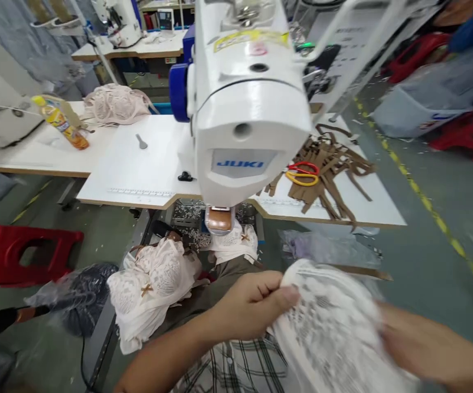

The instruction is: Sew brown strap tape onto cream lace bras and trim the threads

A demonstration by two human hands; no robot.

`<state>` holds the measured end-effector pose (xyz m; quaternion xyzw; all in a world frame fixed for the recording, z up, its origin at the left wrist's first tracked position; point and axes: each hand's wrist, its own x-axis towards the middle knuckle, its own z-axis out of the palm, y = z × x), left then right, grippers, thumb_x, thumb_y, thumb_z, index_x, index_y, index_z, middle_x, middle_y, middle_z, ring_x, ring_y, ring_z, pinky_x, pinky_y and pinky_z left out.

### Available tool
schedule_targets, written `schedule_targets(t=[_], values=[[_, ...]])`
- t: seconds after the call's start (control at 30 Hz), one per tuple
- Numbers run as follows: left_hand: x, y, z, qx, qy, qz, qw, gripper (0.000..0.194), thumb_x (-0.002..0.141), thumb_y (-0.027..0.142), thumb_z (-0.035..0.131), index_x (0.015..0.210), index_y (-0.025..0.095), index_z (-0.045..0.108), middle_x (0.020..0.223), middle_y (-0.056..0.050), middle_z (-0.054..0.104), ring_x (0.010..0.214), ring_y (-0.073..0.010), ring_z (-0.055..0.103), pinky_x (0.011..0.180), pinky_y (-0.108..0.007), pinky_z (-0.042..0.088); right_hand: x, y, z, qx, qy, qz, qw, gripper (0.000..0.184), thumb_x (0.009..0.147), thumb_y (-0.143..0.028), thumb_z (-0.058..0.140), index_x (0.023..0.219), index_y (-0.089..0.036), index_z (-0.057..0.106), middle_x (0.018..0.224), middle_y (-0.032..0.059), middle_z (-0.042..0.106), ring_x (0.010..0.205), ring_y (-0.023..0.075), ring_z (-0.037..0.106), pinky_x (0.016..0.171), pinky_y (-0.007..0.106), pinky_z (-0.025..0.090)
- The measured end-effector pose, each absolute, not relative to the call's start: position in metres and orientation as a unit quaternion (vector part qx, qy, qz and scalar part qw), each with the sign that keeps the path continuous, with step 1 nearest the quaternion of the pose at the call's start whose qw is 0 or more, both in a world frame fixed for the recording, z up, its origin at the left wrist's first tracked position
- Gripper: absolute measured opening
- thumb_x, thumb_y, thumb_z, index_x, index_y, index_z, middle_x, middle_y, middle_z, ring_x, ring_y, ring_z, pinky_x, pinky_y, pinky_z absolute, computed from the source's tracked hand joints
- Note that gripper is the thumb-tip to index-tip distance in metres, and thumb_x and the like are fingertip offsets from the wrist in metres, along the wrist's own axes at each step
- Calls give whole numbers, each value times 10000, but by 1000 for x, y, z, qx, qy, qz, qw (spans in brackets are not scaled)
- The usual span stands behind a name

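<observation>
In the head view, a white lace garment (330, 327) is held on the near side of the sewing machine (253, 109), to its right. The garment's edge is pinched between thumb and fingers of the left hand (253, 305); the right hand (429, 344) is blurred at the other side — its grip cannot be told. Lace bras (154, 284) are heaped near-left of the machine, brown straps (329, 174) and scissors (307, 184) laid to its right.

White lace garment (335, 322) — aslant, partly blurred
</observation>
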<state>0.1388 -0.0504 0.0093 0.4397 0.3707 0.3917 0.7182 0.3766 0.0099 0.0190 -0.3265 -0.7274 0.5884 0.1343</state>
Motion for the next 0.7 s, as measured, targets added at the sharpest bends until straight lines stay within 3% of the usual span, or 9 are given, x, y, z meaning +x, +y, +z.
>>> schedule_targets(t=[0.07, 0.13, 0.17, 0.27, 0.43, 0.5, 0.6, 0.7], values=[[144, -45, -18, 516, 440, 320, 661, 435, 936, 540, 455, 731, 163, 523, 702, 17, 464, 631, -101, 397, 559, -216, 320, 366, 12, -18, -322, -636, 692, 111, 569, 755, -628, 680, 1209, -285, 678, 1165, 135, 684, 1070, 327, 659, 937, 480, 522], [141, -45, -48, 581, 500, 224, 602, 388, 949, 471, 431, 729, 171, 543, 676, 24, 493, 613, -107, 418, 547, -223, 313, 349, 16, -58, -384, -431, 796, 184, 494, 839, -648, 570, 1138, -268, 672, 1043, 109, 703, 1000, 283, 684, 865, 453, 556], [136, -47, -61, 598, 514, 191, 585, 345, 936, 436, 457, 739, 174, 567, 671, 23, 520, 609, -113, 439, 546, -229, 312, 341, 18, -76, -413, -343, 808, 242, 388, 846, -585, 608, 1052, -263, 674, 926, 69, 699, 926, 238, 693, 843, 406, 565], [109, -56, -81, 626, 536, 127, 551, 198, 879, 329, 525, 787, 187, 629, 726, -8, 619, 673, -150, 530, 591, -246, 335, 338, 31, -116, -469, -181, 774, 385, 193, 791, -384, 732, 871, -240, 633, 625, -41, 554, 641, 133, 632, 704, 286, 580], [46, -65, -76, 641, 572, 59, 508, 246, 903, 317, 439, 841, 211, 652, 814, -43, 675, 748, -201, 598, 623, -270, 374, 388, 69, -140, -490, -102, 716, 486, 166, 828, -297, 693, 786, -212, 556, 548, -86, 413, 437, 61, 450, 497, 180, 520], [27, -64, -79, 616, 611, 71, 492, 263, 908, 345, 426, 861, 216, 651, 818, -43, 674, 757, -213, 610, 639, -285, 405, 412, 84, -138, -498, -92, 687, 522, 193, 881, -302, 639, 760, -204, 525, 544, -92, 381, 388, 42, 366, 427, 149, 469], [11, -61, -97, 542, 702, 188, 422, 206, 840, 415, 541, 843, 219, 606, 681, 3, 595, 636, -197, 573, 591, -293, 429, 440, 101, -129, -509, -97, 640, 567, 232, 928, -319, 590, 755, -197, 496, 548, -100, 358, 356, 20, 269, 372, 114, 405], [14, -54, -116, 480, 754, 312, 322, 278, 826, 475, 564, 922, 223, 499, 766, -3, 575, 707, -206, 593, 640, -317, 478, 455, 113, -117, -516, -127, 595, 604, 276, 912, -367, 622, 758, -199, 466, 548, -111, 328, 357, 11, 221, 356, 95, 360]])
